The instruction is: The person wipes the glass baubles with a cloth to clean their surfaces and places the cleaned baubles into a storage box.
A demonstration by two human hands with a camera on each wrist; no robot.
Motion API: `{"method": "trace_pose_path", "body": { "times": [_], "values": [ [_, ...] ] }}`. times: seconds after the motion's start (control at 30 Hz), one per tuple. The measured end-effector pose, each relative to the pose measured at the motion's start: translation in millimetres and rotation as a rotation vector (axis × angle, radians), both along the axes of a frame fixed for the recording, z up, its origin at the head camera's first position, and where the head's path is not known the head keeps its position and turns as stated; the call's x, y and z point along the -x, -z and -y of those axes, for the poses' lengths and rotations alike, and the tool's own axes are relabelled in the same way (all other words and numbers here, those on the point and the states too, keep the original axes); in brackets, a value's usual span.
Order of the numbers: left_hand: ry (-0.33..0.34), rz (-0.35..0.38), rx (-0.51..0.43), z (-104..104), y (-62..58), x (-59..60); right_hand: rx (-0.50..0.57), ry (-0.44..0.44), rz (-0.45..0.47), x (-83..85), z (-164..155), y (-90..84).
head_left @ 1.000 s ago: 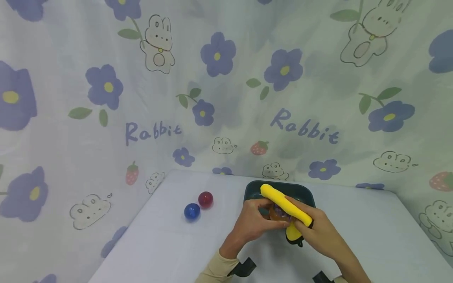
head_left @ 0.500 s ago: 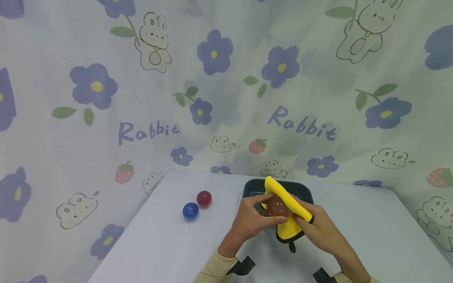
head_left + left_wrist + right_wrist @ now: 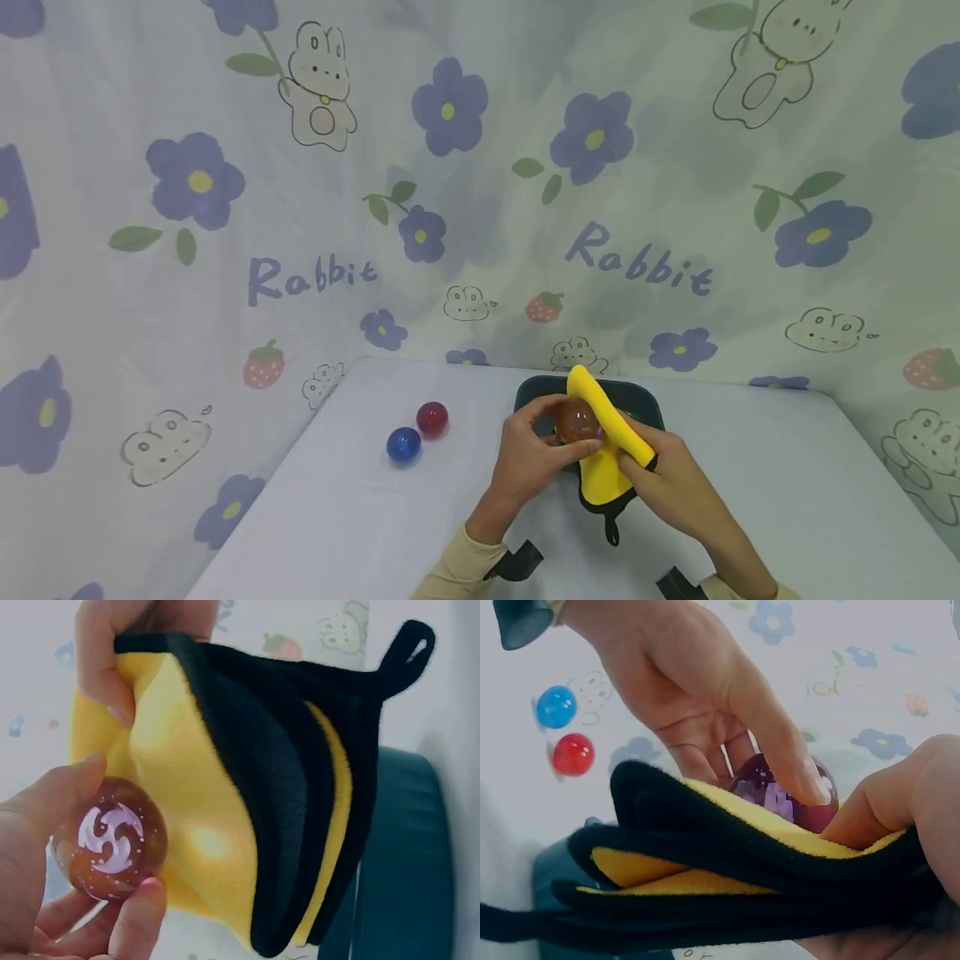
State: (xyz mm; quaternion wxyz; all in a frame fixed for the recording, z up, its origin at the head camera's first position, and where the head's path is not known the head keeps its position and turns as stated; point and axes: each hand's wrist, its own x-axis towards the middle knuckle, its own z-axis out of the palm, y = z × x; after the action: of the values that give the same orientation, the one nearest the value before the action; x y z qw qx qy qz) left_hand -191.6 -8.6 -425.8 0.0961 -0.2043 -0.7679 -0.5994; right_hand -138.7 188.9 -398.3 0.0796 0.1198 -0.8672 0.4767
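My left hand [image 3: 528, 450] grips a translucent amber-brown ball [image 3: 577, 419] between thumb and fingers. A purple swirl emblem and glitter specks show inside the ball [image 3: 112, 838] in the left wrist view. My right hand [image 3: 670, 471] pinches a folded yellow cloth [image 3: 603, 479] with black edging and a black hanging loop. The cloth [image 3: 727, 862] lies up against the ball's side, and its layers fan out in the right wrist view. Both hands are raised over the front of a dark green tray [image 3: 641, 395], hiding much of it.
On the white table [image 3: 450, 517], a blue ball [image 3: 403, 446] and a red ball [image 3: 432, 419] sit close together left of the hands. A patterned curtain [image 3: 480, 183] stands behind the table.
The cloth has swung on the ball, its hanging part shifting left and its upper end rising. More of the ball now shows. Both hands have moved slightly up.
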Motion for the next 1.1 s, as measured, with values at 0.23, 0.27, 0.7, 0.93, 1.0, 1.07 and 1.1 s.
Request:
{"method": "trace_pose_path", "body": {
  "times": [0.23,0.27,0.7,0.93,1.0,1.07,1.1],
  "values": [
    [-0.008,0.005,0.014,5,-1.2,2.7,-0.014,0.009,-0.057,-6.9,7,-3.0],
    [-0.002,0.011,0.014,5,-1.6,2.7,-0.019,0.009,-0.075,-8.4,7,-3.5],
    [0.107,0.003,-0.016,9,1.4,-0.1,-0.127,-0.012,-0.301,-17.4,15,-3.0],
    [0.173,0.021,-0.003,9,1.1,-4.2,-0.154,-0.051,-0.417,-14.7,12,0.2],
    [0.189,0.029,0.003,9,-0.1,-5.9,-0.162,-0.065,-0.434,-12.8,11,2.1],
    [0.203,0.032,0.006,10,-0.9,-7.5,-0.170,-0.073,-0.436,-11.3,10,3.9],
    [0.211,0.038,0.007,10,-1.7,-8.4,-0.173,-0.078,-0.431,-10.7,10,4.6]
  ]
}}
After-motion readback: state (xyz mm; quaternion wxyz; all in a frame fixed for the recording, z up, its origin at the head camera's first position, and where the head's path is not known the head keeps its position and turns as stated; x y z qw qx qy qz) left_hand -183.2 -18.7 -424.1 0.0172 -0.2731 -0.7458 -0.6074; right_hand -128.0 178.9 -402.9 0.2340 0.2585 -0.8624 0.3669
